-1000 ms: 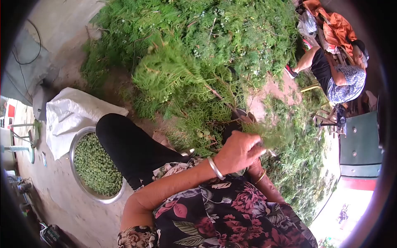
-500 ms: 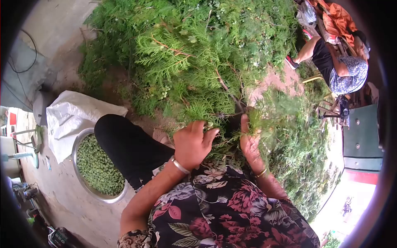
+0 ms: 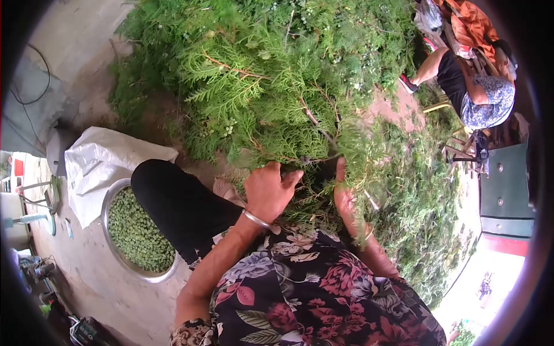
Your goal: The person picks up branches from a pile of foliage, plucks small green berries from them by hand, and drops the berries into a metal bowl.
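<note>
My left hand [image 3: 269,190], with a bangle on its wrist, has its fingers curled in beside the leafy sprays. What they hold, if anything, is hidden. To its right, my right hand [image 3: 344,199] grips a green conifer branch [image 3: 312,117] near its woody stem, and feathery sprigs cover part of the hand. The branch spreads up and left over my lap, with flat scaly foliage. At my left, a round metal basin [image 3: 105,222] contains a heap of small green cones [image 3: 138,230].
A large pile of cut conifer branches [image 3: 358,40] lies ahead, and more greenery [image 3: 421,213] lies at right. A white sack [image 3: 109,164] rests behind the basin. Another person [image 3: 485,101] sits at upper right. A green panel [image 3: 508,179] stands at far right.
My left hand has shifted only slightly, its fingers lower and thumb nearer them. Sprigs by my right hand have moved and now cover more of the wrist. The basin has not moved.
</note>
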`<state>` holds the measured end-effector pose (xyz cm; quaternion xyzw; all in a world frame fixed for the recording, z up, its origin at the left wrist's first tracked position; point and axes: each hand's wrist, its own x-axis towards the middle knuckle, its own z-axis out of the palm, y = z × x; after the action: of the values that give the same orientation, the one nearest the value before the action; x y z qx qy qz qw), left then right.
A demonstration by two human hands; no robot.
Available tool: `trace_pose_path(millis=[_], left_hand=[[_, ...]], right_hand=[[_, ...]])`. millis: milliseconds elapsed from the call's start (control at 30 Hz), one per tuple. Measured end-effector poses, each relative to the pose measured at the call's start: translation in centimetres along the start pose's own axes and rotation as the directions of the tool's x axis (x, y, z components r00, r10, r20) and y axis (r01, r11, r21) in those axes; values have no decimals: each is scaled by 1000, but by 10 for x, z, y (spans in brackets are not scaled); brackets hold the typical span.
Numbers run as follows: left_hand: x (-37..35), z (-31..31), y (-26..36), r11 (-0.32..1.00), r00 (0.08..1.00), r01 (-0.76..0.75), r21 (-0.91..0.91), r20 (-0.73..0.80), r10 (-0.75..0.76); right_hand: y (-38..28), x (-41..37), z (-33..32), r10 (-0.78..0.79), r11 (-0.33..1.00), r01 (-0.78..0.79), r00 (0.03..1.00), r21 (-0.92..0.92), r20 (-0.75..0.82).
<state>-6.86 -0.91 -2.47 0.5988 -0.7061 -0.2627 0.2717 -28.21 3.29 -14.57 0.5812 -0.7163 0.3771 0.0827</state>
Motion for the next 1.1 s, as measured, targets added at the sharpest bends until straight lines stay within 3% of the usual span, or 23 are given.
trace_pose_path(millis=[33,67,100,133,167,200,233,267,333,367,400,433,467,500,533,600,633,667,733,767,933,1000,1100], left_hand=[[0,1,-1,1000,1000,3,0,2,-3],[2,1,-2,1000,1000,-2,-30,30,2],[3,2,-3,998,998,-7,-62,58,11],[3,2,-4,998,998,-9,-63,58,13],[4,0,-7,992,999,-1,-123,-41,-4],[4,-2,-11,983,990,1,-183,-138,-27],[4,-4,-21,940,981,9,-342,-181,-75],[6,-18,-27,719,976,167,-675,8,-219],[4,-40,-29,84,854,390,-917,325,-407],[2,-38,-40,-9,858,376,-927,352,-375],[-2,-39,-40,-8,858,372,-928,347,-379],[-6,-38,-39,1,858,401,-916,375,-352],[-11,-38,-39,9,855,430,-903,404,-324],[-16,-36,-39,144,867,464,-874,414,-279],[-17,-34,-38,143,866,466,-873,416,-278],[-18,-27,-31,537,918,395,-745,342,-202],[-16,-22,-26,651,960,278,-707,224,-168],[-12,-21,-24,650,960,278,-707,222,-168],[-4,-22,-21,776,928,300,-555,357,-103],[-4,-18,-14,698,942,282,-659,329,-70],[-3,-23,-14,540,885,452,-710,433,-171],[-8,-19,-17,592,940,342,-730,253,-231],[-9,-16,-34,629,957,237,-740,65,-284]], right_hand=[[-2,0,-1,207,911,-214,977,352,58],[-14,9,-8,371,660,-397,910,638,183],[-22,22,-27,-45,988,39,998,151,37],[-31,28,-32,-45,988,39,998,150,35],[-41,29,-33,330,845,-333,940,418,84],[-46,30,-33,624,503,-608,747,614,230],[-41,27,-33,626,503,-609,746,613,227],[-30,19,-31,581,509,-572,780,643,233],[-25,14,-32,478,511,-497,842,701,249],[-50,34,-50,497,776,-545,838,318,224],[-38,25,-37,494,775,-544,839,321,229],[-10,7,-16,543,143,-552,737,821,401],[18,-10,1,439,-600,-249,692,760,573],[47,-30,-1,216,-607,-517,623,603,751],[46,-29,-2,218,-606,-517,622,604,752],[43,-29,-2,327,-381,-552,670,742,667],[43,-31,-1,376,-281,-556,687,783,622],[44,-31,0,374,-280,-556,687,782,623],[45,-28,4,525,-9,-619,665,785,531],[47,-27,3,590,124,-646,658,753,467],[37,-25,3,491,344,-568,788,748,373],[31,-23,1,423,443,-516,842,733,336],[16,-12,-12,474,320,-647,742,692,474]])
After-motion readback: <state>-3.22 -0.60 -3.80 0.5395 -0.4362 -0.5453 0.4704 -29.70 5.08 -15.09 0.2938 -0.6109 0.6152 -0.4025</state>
